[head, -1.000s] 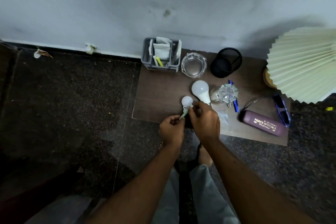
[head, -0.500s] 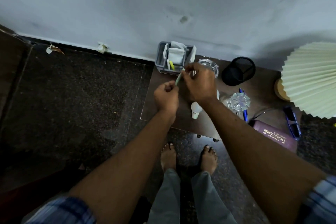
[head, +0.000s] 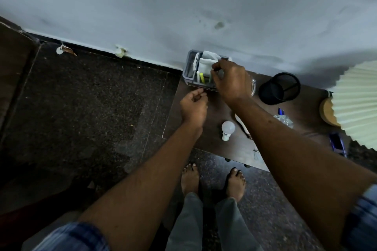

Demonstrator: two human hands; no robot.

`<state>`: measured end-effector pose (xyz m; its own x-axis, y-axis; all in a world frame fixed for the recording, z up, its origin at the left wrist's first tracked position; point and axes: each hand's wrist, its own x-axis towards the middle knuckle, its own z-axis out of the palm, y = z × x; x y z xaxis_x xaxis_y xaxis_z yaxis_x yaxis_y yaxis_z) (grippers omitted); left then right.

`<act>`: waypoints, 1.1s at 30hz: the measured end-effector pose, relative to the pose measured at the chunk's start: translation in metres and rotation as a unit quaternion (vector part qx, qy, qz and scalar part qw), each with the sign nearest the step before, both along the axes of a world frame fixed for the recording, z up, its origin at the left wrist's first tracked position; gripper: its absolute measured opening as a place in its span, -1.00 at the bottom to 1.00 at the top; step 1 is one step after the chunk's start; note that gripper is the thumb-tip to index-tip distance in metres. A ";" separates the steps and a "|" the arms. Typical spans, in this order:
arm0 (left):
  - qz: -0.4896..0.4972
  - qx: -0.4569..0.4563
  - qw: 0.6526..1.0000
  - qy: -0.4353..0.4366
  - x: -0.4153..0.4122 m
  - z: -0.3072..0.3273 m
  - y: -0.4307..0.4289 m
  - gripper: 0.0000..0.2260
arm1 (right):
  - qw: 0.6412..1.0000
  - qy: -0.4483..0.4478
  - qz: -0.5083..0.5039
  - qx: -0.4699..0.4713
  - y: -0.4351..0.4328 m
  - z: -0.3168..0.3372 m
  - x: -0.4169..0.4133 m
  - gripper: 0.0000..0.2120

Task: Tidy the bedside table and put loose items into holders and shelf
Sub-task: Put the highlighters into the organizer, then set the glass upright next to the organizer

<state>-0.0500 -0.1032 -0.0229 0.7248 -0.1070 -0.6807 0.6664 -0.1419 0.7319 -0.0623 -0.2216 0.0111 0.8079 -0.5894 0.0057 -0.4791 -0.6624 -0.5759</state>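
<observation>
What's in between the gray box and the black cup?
The head view shows the right hand there, pinching a green pen in the gray box, and the rim of a glass dish peeking out beside the black cup.

Sleeves, pair: blue plaid cloth; left sleeve [head: 71, 236] and right sleeve [head: 365, 220] end well back from the left hand [head: 193, 106] and right hand [head: 230, 81], forearms bare between. Trousers [head: 191, 222]: plain grey, below the hands. Feet [head: 189, 177]: bare, at the trouser hems.
</observation>
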 end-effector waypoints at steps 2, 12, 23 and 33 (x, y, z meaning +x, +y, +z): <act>-0.001 0.007 1.000 0.001 0.000 -0.003 0.001 -0.78 | 1.000 0.023 -0.001 -0.008 0.000 -0.004 0.003 -0.83; -0.002 0.034 0.999 0.035 -0.003 -0.016 0.004 -0.80 | 0.994 0.076 0.056 -0.052 0.001 -0.015 0.007 -0.78; -0.014 0.038 0.999 0.031 -0.007 -0.013 0.004 -0.82 | 0.999 0.019 0.029 -0.018 0.009 -0.006 -0.004 -0.81; -0.040 0.015 0.999 0.015 -0.020 0.019 0.000 -0.81 | 0.998 -0.032 -0.040 0.043 0.020 0.017 -0.033 -0.85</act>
